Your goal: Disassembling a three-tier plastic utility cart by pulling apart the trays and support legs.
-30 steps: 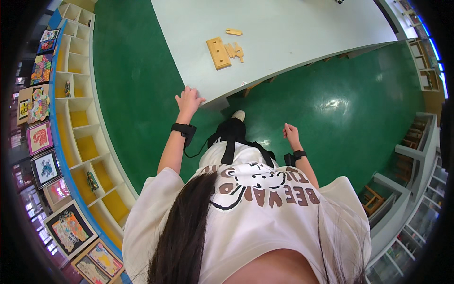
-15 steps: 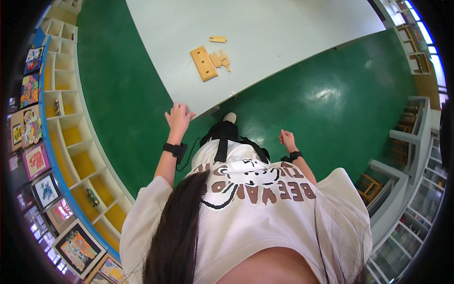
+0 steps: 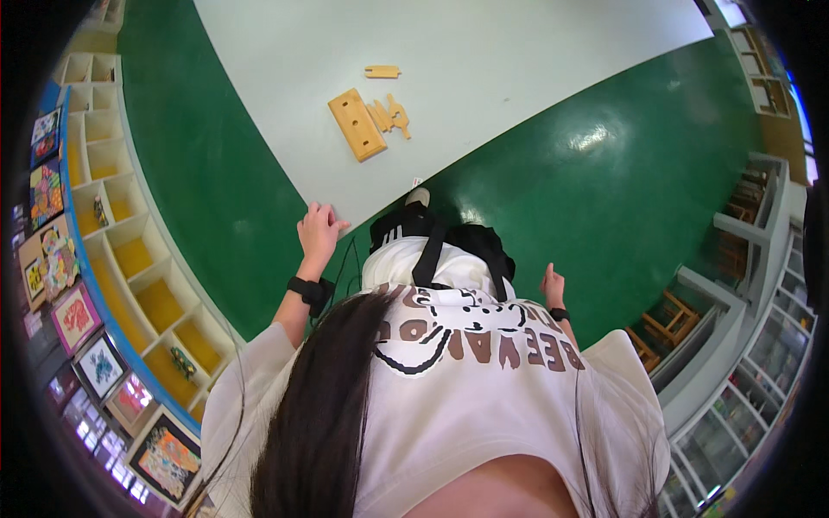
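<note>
Table (image 3: 535, 78) and left hand (image 3: 319, 231) meet at the near left corner, where we rest our bent fingers loosely apart, gripping none of the wooden parts. Our right hand (image 3: 553, 285) hangs off beyond the near edge, over the green floor (image 3: 604, 194), its thumb raised; we cannot tell how tightly its other fingers curl. Inward from that same corner, between the left edge and the near edge, we see a rectangular wooden block (image 3: 357, 125) with three dark holes set along its length, its long sides running roughly along the left edge. Just beside its right long side lie a narrow wooden slat (image 3: 378, 116) and a forked wooden piece (image 3: 398, 116), so close together that we cannot make out which of them touch. A notched wooden strip (image 3: 382, 72) lies apart, past the block's far end and farther from the near edge. We wear a dark band (image 3: 309, 293) on the left wrist, and a small pale mark (image 3: 417, 182) shows right at the near edge.
</note>
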A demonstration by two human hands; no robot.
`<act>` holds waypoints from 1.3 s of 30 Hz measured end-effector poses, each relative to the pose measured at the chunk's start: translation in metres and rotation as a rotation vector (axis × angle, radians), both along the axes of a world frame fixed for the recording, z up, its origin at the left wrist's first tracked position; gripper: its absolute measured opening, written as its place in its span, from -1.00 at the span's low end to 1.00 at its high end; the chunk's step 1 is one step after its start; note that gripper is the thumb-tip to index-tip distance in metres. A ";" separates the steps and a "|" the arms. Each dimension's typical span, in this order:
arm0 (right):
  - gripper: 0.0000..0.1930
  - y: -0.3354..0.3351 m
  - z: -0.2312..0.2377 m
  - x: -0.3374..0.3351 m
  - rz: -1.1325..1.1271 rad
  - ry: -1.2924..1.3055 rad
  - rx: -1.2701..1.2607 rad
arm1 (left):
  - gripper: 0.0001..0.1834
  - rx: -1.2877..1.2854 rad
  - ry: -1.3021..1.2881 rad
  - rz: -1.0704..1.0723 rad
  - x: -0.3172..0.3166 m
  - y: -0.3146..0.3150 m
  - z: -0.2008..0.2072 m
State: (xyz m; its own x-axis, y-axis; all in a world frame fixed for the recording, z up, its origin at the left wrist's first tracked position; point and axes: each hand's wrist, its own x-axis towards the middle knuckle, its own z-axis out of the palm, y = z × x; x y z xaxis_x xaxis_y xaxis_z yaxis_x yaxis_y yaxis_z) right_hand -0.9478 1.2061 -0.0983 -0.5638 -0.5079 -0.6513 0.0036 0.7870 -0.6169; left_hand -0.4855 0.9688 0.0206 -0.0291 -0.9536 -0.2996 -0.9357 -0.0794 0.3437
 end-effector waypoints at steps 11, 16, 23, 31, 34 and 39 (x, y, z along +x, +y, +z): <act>-0.50 -0.067 -0.006 -0.041 0.096 -0.056 -0.043 | -0.75 -0.070 -0.048 0.145 -0.012 0.008 0.001; -0.51 -0.025 -0.005 -0.034 -0.056 -0.029 -0.089 | -0.73 0.059 -0.009 0.124 -0.006 -0.007 0.001; -0.46 0.080 -0.003 0.003 -0.102 0.219 -0.024 | -0.73 0.052 -0.032 0.016 0.001 -0.009 -0.007; -0.46 0.082 -0.048 -0.071 -0.382 -0.014 -0.019 | -0.71 0.156 -0.109 0.171 0.017 -0.002 -0.031; -0.46 0.048 -0.063 -0.135 -0.379 -0.075 -0.020 | -0.72 0.057 -0.309 0.329 -0.028 -0.002 0.004; -0.47 0.003 -0.076 -0.253 -0.227 -0.091 -0.201 | -0.75 -0.317 -0.330 0.725 -0.073 0.011 -0.005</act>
